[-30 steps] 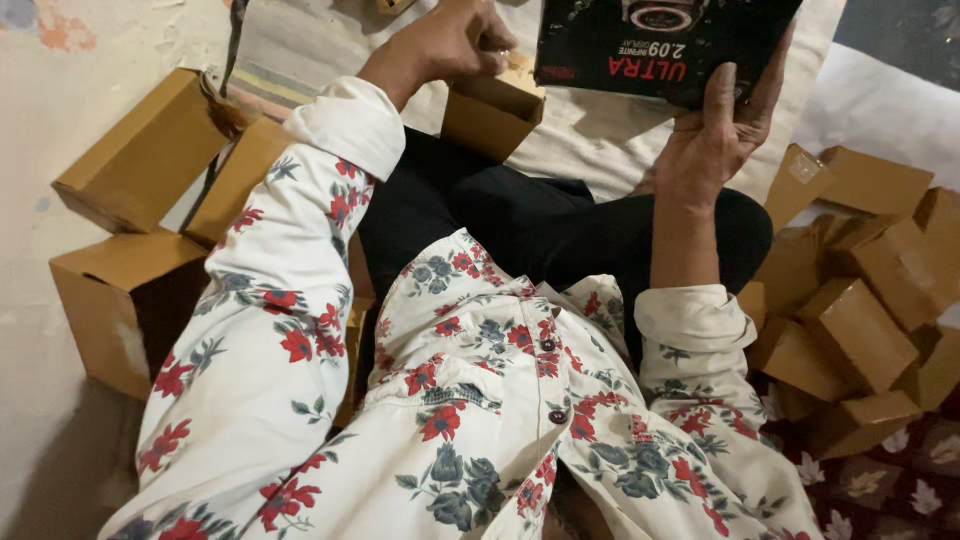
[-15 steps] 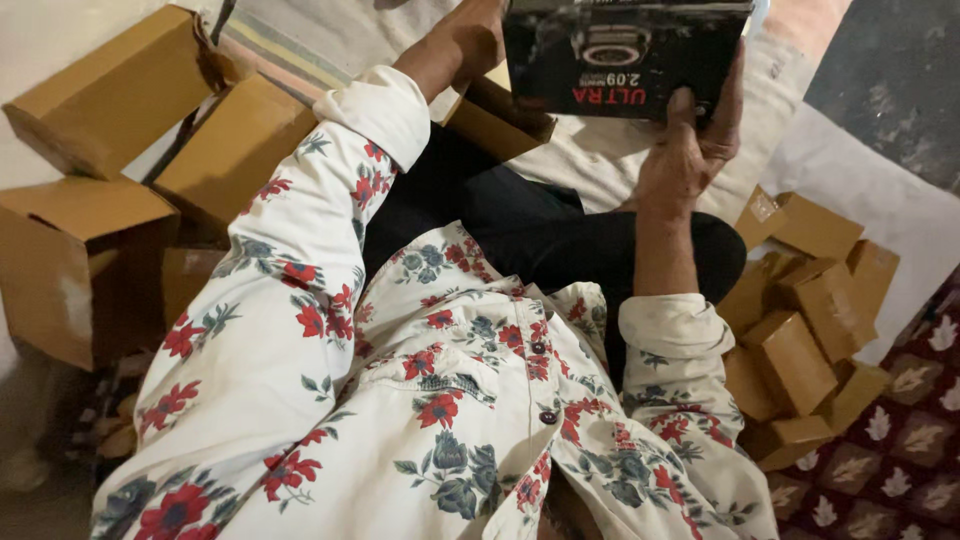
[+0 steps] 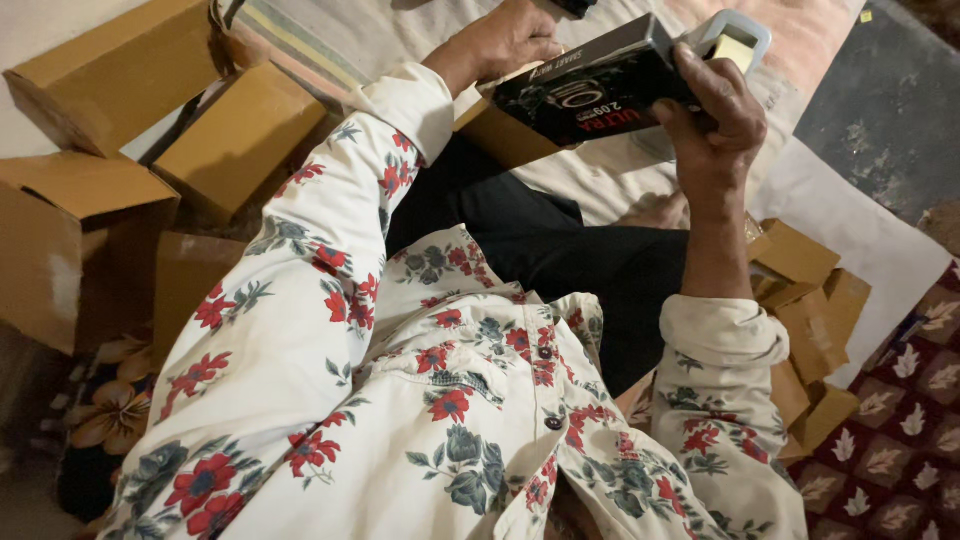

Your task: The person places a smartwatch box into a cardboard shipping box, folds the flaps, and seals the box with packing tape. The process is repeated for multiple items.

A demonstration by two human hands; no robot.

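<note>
**Black box turned flat between both hands**

The person sits on the floor and holds a black printed carton (image 3: 590, 95) up in front of the body. A second ago its printed front face looked almost straight to the camera; now the carton is tilted, so its long narrow side shows too, and it sits lower in the view than half a second ago. The right hand (image 3: 715, 115) is clamped on the right end of the carton, thumb over the top. The left hand (image 3: 500, 40) touches its left end, but whether those fingers are closed on it I cannot tell (the carton hides them). I judge that the person is turning the carton to look at another side or to find its flap.

A light plastic-looking piece (image 3: 735, 35) shows just behind the right hand; what it is I cannot say.

For moving, the room is narrow. Brown cardboard boxes (image 3: 130, 150) stand close on the person's left, near the floral sleeve (image 3: 300, 300). A second heap of small brown boxes (image 3: 810, 320) lies on the right, just beside the right elbow. The open way is forward, over the pale cloth (image 3: 620, 180) beyond the black trousers (image 3: 560, 250).
</note>
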